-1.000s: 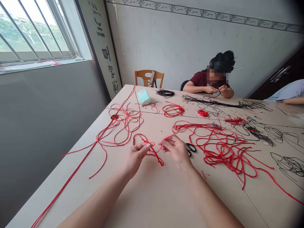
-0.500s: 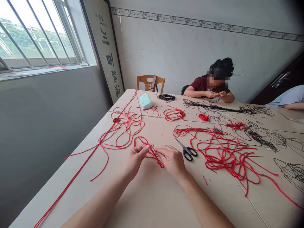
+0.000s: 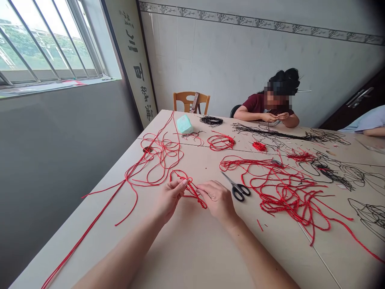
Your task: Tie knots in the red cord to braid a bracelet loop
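A short length of braided red cord (image 3: 189,188) forms a loop on the pale table (image 3: 180,245) between my hands. My left hand (image 3: 169,199) pinches the cord's left side between thumb and fingers. My right hand (image 3: 216,199) grips it nearer the middle, its fingertips partly hiding the braid. Black-handled scissors (image 3: 238,191) lie open just right of my right hand, not touching it. A long, loose red cord (image 3: 153,168) lies left of my left hand.
A large tangle of red cord (image 3: 285,192) and black cords (image 3: 331,172) cover the table's right side. A co-worker (image 3: 264,112) works at the far side. A sleeved arm (image 3: 373,130) shows at right. The table's left edge runs along a grey wall.
My right hand has moved left and down, away from the scissors, which now show fully. My hands are closer together, and the view has tilted slightly.
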Demonstrator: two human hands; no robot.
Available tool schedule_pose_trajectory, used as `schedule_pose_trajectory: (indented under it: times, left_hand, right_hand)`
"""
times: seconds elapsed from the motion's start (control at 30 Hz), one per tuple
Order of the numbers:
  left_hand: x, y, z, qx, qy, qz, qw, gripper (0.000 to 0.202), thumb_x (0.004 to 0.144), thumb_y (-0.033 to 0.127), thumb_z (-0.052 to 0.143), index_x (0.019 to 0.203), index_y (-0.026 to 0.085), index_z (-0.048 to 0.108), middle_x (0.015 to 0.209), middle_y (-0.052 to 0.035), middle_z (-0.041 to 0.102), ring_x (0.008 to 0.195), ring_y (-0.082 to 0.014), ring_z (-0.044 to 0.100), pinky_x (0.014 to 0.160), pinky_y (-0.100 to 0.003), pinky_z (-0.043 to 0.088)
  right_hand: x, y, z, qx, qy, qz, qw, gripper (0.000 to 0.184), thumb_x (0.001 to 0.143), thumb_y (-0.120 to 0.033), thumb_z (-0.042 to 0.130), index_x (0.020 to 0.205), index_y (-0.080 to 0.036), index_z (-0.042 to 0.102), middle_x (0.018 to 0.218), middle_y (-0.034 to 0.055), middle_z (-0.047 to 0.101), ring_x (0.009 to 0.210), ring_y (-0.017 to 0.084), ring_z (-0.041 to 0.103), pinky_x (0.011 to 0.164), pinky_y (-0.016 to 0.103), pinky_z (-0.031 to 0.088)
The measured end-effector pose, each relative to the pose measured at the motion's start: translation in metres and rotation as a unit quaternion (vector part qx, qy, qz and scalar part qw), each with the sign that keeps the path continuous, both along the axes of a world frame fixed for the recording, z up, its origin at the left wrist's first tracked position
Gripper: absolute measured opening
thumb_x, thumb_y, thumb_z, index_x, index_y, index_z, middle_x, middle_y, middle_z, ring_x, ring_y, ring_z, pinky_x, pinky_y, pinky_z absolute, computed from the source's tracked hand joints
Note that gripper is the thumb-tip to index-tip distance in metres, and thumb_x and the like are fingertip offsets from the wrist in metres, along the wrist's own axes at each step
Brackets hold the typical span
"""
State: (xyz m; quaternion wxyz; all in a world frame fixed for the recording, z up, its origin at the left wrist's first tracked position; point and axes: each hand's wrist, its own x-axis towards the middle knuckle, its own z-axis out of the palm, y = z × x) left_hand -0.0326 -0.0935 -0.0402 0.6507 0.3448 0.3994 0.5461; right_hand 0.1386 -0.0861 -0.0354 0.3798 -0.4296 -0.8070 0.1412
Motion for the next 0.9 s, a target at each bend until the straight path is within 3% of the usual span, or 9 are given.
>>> schedule_pose_trajectory:
  times: [0.13,0.23,0.33,0.4,0.5,0.63,0.7,0.9]
  left_hand:
    - [0.005,-0.004,0.004,0.024,0.055,-0.052,0.997,0.023,0.076,0.036,0.064,0.077,0.013,0.067,0.072,-0.0039,0.06,0.071,-0.0123,0.052,0.075,-0.027,0.041]
    - [0.007,-0.006,0.003,0.044,0.133,-0.052,0.989,0.028,0.076,0.04,0.062,0.074,0.012,0.066,0.072,-0.0053,0.062,0.072,-0.0148,0.054,0.074,-0.028,0.041]
    - [0.008,-0.006,0.0,0.072,0.198,-0.047,0.976,0.031,0.076,0.043,0.061,0.074,0.012,0.065,0.072,-0.0052,0.06,0.071,-0.015,0.052,0.069,-0.027,0.04]
    - [0.009,-0.006,-0.001,0.095,0.26,-0.03,0.96,0.033,0.076,0.045,0.06,0.073,0.013,0.064,0.069,-0.0038,0.057,0.066,-0.0134,0.047,0.063,-0.025,0.037]
    - [0.01,-0.008,-0.001,0.114,0.354,-0.004,0.928,0.034,0.076,0.047,0.058,0.068,0.014,0.063,0.066,-0.0025,0.053,0.061,-0.0118,0.041,0.056,-0.024,0.032]
    - [0.012,-0.011,0.002,0.122,0.385,-0.026,0.915,0.033,0.079,0.045,0.055,0.071,0.015,0.063,0.069,-0.0032,0.053,0.062,-0.0128,0.043,0.057,-0.025,0.033]
    - [0.013,-0.011,0.002,0.128,0.391,-0.039,0.911,0.032,0.079,0.045,0.054,0.071,0.015,0.064,0.07,-0.0031,0.053,0.064,-0.0133,0.044,0.059,-0.025,0.034]
    - [0.014,-0.009,-0.006,0.135,0.383,-0.091,0.909,0.035,0.079,0.047,0.054,0.065,0.015,0.058,0.065,-0.0002,0.046,0.061,-0.0113,0.038,0.056,-0.024,0.029]
  right_hand:
    - [-0.004,0.0,0.001,-0.102,0.126,-0.007,0.987,0.025,0.083,-0.03,0.058,0.104,-0.023,0.068,0.084,0.0053,0.068,0.073,0.017,0.06,0.07,0.029,0.048]
    - [-0.005,0.0,0.002,-0.221,0.205,-0.008,0.954,0.036,0.077,-0.035,0.064,0.11,-0.02,0.065,0.082,0.004,0.067,0.072,0.016,0.061,0.07,0.029,0.051]
    - [-0.006,0.0,0.002,-0.284,0.248,0.023,0.926,0.034,0.074,-0.037,0.066,0.102,-0.018,0.067,0.081,0.0046,0.067,0.075,0.017,0.061,0.072,0.03,0.051]
    - [-0.007,0.0,0.002,-0.281,0.249,0.036,0.926,0.028,0.075,-0.038,0.065,0.094,-0.017,0.069,0.081,0.0051,0.067,0.075,0.018,0.061,0.071,0.029,0.05]
    - [-0.007,-0.001,0.004,-0.233,0.202,0.019,0.951,0.02,0.078,-0.036,0.061,0.082,-0.018,0.068,0.08,0.0041,0.064,0.067,0.015,0.057,0.064,0.027,0.047]
    - [-0.005,-0.001,0.007,-0.212,0.213,-0.013,0.954,0.016,0.079,-0.033,0.059,0.077,-0.017,0.062,0.082,0.003,0.059,0.07,0.013,0.053,0.063,0.025,0.043]
    - [-0.004,0.0,0.009,-0.242,0.279,-0.004,0.929,0.017,0.08,-0.034,0.058,0.08,-0.017,0.06,0.079,0.0017,0.058,0.07,0.012,0.051,0.063,0.024,0.042]
    - [0.0,0.005,0.011,-0.31,0.492,0.021,0.813,0.017,0.075,-0.031,0.066,0.079,-0.018,0.059,0.072,-0.0021,0.056,0.06,0.007,0.049,0.057,0.02,0.042]
